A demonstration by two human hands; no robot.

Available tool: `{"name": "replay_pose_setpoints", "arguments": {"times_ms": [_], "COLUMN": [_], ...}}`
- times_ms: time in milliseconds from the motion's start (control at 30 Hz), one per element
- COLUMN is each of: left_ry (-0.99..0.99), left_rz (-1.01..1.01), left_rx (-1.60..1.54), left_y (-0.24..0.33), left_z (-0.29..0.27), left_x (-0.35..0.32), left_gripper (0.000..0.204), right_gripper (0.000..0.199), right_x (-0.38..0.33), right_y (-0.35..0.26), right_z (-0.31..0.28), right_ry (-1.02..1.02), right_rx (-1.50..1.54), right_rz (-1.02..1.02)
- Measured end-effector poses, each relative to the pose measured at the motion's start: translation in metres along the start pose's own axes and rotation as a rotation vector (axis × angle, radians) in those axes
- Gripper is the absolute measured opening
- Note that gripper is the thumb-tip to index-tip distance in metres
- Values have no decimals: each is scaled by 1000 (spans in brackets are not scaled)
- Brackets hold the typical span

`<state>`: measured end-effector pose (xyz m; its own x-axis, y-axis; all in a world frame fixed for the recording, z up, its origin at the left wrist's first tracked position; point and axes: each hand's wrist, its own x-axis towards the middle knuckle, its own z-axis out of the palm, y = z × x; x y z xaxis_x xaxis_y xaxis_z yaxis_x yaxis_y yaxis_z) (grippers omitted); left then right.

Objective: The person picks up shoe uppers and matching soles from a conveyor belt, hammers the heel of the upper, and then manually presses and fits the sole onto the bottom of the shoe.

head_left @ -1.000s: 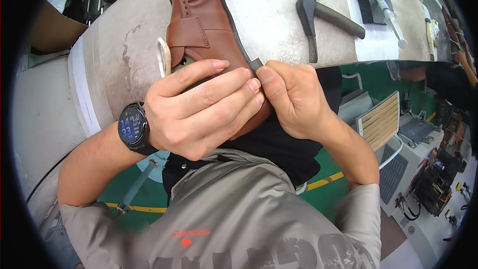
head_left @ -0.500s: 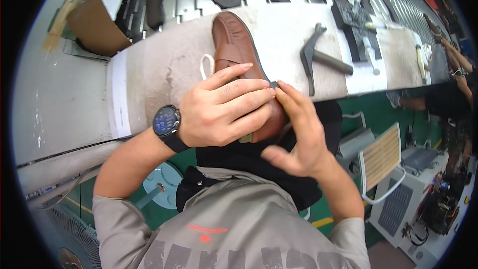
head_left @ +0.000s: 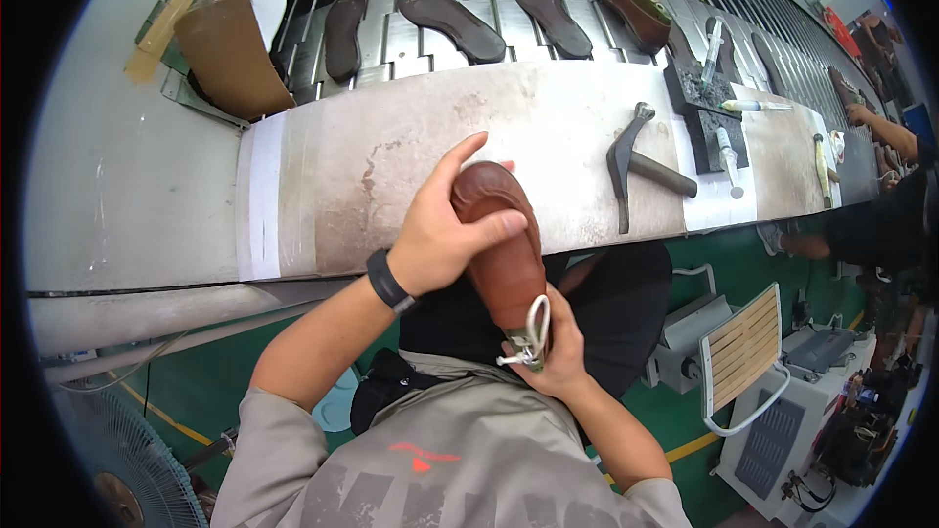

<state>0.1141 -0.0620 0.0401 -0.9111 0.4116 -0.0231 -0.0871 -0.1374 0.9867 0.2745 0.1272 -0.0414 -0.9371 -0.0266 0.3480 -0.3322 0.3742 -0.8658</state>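
Note:
A brown leather shoe [head_left: 504, 279] is held over the near edge of the workbench, its toe pointing away from me and its heel toward my body. My left hand [head_left: 435, 240] is closed round the toe end, with the thumb lying across the top. Under the heel end, my right hand [head_left: 559, 357] is wrapped round the shoe, and part of its fingers is hidden. A white lace [head_left: 535, 332] and some green lining show at the shoe's opening. To the right on the bench lies a hammer [head_left: 663, 174] with a dark curved head.
Dark soles [head_left: 453, 25] and another brown shoe [head_left: 626, 8] rest on the metal conveyor [head_left: 411, 64] beyond the bench [head_left: 342, 166]. A black block [head_left: 699, 98] with several syringes stands right of the hammer. Cardboard [head_left: 227, 54] stands back left. At far right another person's hand [head_left: 861, 115] shows.
The shoe has come off the bench toward me and now shows its toe. My left hand has shifted to the toe, my right hand to the heel end. The view has shifted too.

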Motion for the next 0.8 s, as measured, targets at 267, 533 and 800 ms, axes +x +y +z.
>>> {"name": "replay_pose_setpoints", "arguments": {"times_ms": [267,533,800], "left_ry": [-114,-215,-124], "left_rz": [134,230,-124], "left_rx": [116,229,87], "left_y": [-7,-2,19], "left_z": [7,4,5], "left_x": [-9,0,30], "left_gripper": [110,70,54], "right_gripper": [87,79,96], "right_x": [-23,-26,9], "right_y": [56,75,-7], "right_z": [25,35,-9], "right_ry": [-172,-232,-98], "right_rx": [171,159,49], "right_rz": [199,272,44]}}
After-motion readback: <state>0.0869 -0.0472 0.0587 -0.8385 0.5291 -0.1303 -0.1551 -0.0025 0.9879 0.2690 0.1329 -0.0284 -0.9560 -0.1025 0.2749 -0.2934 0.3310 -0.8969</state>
